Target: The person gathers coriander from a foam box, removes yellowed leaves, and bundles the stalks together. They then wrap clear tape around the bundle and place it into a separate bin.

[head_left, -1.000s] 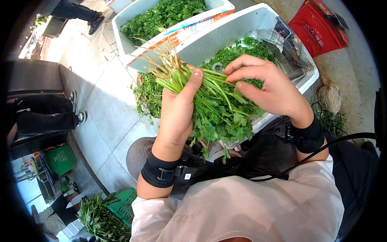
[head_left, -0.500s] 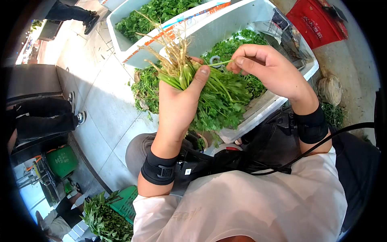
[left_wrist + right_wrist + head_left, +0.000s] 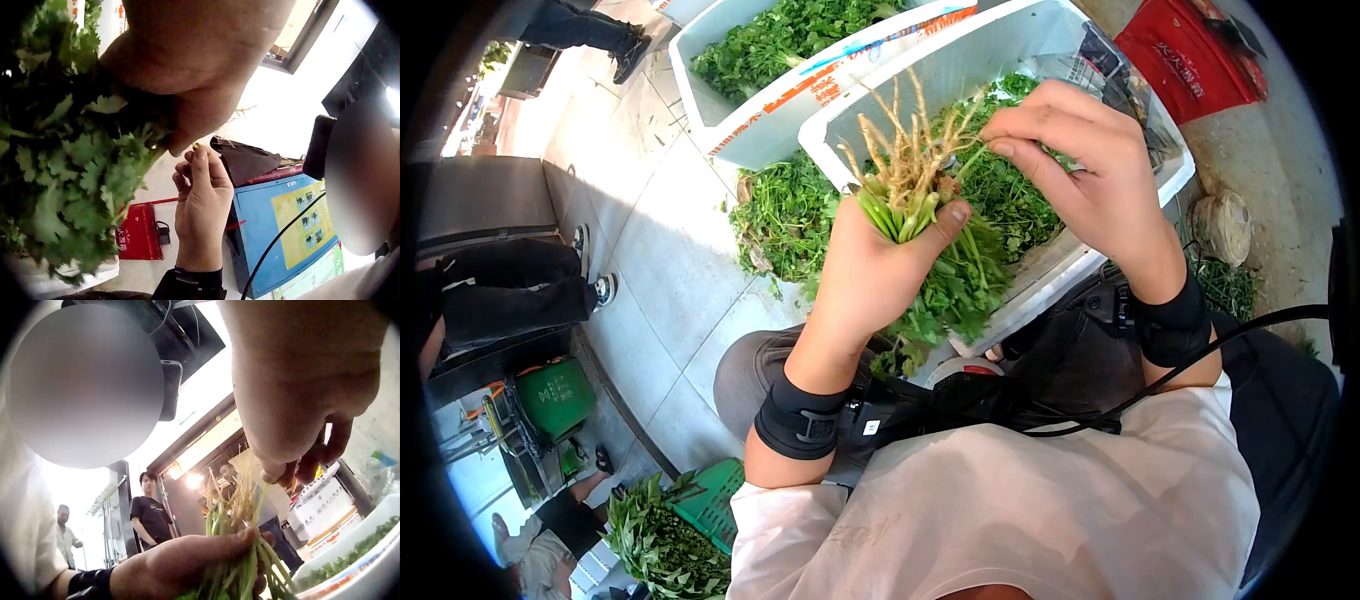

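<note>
In the head view my left hand [image 3: 875, 270] grips a bunch of coriander [image 3: 975, 280] round its stems. The pale roots [image 3: 910, 160] stick up above the thumb, and the leaves hang below the hand. My right hand [image 3: 1090, 160] is just right of the roots, thumb and fingertips pinching a thin green stem [image 3: 262, 503] that runs down to the bunch in the right wrist view. A small yellow-green tip [image 3: 197, 146] shows at the right fingertips in the left wrist view, where leaves [image 3: 75, 181] fill the left side.
Beneath the hands stands a white foam box [image 3: 970, 60] with loose greens and newspaper. A second foam box [image 3: 740, 140] of greens is behind it. Loose greens [image 3: 770, 225] lie on the floor tiles. A red bag [image 3: 1190, 60] is at right; a black cable [image 3: 1250, 345] crosses the right arm.
My left hand has moved right and turned the bunch so its roots point up. The right hand pulled a stem out sideways, then came back beside the roots, still pinching a stem.
</note>
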Tool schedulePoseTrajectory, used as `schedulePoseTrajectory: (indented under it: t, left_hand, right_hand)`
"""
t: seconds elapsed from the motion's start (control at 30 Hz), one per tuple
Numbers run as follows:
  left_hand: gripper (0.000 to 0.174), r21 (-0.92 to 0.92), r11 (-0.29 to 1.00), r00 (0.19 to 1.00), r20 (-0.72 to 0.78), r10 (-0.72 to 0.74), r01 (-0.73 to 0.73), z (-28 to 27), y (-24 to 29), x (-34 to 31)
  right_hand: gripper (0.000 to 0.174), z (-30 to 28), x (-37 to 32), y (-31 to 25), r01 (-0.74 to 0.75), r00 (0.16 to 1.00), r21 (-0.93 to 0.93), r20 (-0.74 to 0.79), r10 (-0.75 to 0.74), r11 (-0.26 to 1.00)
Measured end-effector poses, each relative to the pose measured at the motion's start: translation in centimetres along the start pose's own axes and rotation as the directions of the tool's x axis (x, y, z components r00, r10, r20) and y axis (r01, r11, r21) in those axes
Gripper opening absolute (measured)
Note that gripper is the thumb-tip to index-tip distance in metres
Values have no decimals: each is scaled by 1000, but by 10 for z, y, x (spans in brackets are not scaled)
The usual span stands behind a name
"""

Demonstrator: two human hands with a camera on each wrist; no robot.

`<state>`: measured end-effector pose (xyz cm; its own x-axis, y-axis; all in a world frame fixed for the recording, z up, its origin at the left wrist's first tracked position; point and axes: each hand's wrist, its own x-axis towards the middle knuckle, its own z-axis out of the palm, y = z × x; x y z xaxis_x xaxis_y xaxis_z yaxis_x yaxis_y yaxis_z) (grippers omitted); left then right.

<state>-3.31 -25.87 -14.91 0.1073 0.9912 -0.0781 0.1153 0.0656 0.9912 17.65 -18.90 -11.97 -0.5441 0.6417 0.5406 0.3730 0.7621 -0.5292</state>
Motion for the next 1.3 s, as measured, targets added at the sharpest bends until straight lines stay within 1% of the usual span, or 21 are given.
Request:
schedulePoseTrajectory:
  t: [0.07, 0.17, 0.23, 0.27, 0.33, 0.37, 0.4, 0.47, 0.5, 0.53, 0.6, 0.63, 0.67, 0.73, 0.77, 0.9, 1.0, 1.17, 1.23, 1.27, 1.3]
  left_hand:
    - [21, -30, 999, 1000, 3, -21, 21, 1, 1, -1]
    - [21, -193, 978, 996, 22, -81, 84, 0, -1, -1]
    - [20, -201, 977, 997, 18, -75, 77, 0, 3, -2]
    - [20, -208, 976, 998, 12, -68, 69, -1, 4, -2]
    - [20, -243, 967, 997, 30, -76, 81, -2, 4, -2]
    - [21, -293, 952, 996, 16, -84, 85, -2, 4, -3]
    - [22, -341, 936, 996, 3, -92, 87, -2, 5, -3]
    - [22, -330, 942, 998, -11, -63, 56, -1, 5, -3]
    - [21, -358, 932, 998, -14, -67, 57, -2, 3, -2]
    - [21, -386, 921, 997, -19, -71, 58, -3, 3, -1]
    - [23, -417, 907, 997, -29, -75, 56, -2, 6, -1]
    - [25, -447, 892, 996, -35, -85, 60, -2, 7, 0]
    - [25, -447, 893, 996, -37, -83, 58, -2, 7, 0]
    - [28, -484, 872, 993, -42, -112, 78, -3, 7, 0]
    - [28, -483, 872, 993, -48, -110, 73, -2, 5, 0]
    - [34, -494, 868, 991, -82, -102, 49, 1, -1, 2]
    - [36, -518, 855, 992, -89, -94, 35, 2, -2, 2]
    - [24, -511, 859, 988, -117, -100, 26, -2, -4, 1]
    - [22, -513, 858, 983, -161, -91, -5, -3, -5, 0]
    - [20, -514, 857, 975, -207, -82, -37, -3, -5, 0]
    - [18, -496, 868, 971, -218, -97, -25, -4, -5, 0]
  right_hand:
    - [13, 2, 0, 1, -13, 998, 10, -59, 13, 1000]
    - [12, 0, 0, 6, -13, 982, -97, -189, -5, 995]
    - [16, -6, 1, 7, -171, 946, -90, -292, 138, 981]
    - [16, -6, 1, 8, -170, 947, -91, -292, 137, 981]
    - [21, -2, 0, 14, -121, 967, -214, -247, 66, 969]
    - [26, 3, -7, 18, -175, 976, -235, -166, 138, 956]
    - [26, 7, -10, 20, -175, 976, -237, -168, 137, 956]
    - [26, 12, -12, 20, -181, 983, 60, -10, 182, 982]
    - [26, 10, -9, 7, -330, 944, 219, 101, 315, 918]
    - [26, 8, -8, 4, -326, 945, 217, 100, 311, 920]
    - [27, 6, -6, -1, -453, 870, 379, 385, 307, 807]
    - [28, 2, -4, -7, -542, 817, 415, 463, 343, 731]
    - [28, 3, -4, -9, -540, 818, 416, 463, 340, 732]
    - [31, 6, -5, -10, -604, 784, 480, 502, 365, 636]
    - [33, 14, -10, -5, -582, 810, 549, 462, 362, 600]
    - [29, 19, -6, -16, -601, 799, 558, 400, 448, 573]
    - [26, 28, -9, -19, -545, 837, 553, 308, 453, 630]
    - [23, 27, -7, -23, -545, 838, 522, 357, 413, 656]
    - [24, 24, -7, -12, -459, 876, 382, 345, 337, 802]
    - [24, 23, -7, -9, -460, 876, 378, 343, 340, 804]
    - [25, 23, -8, -7, -512, 857, 470, 339, 388, 719]
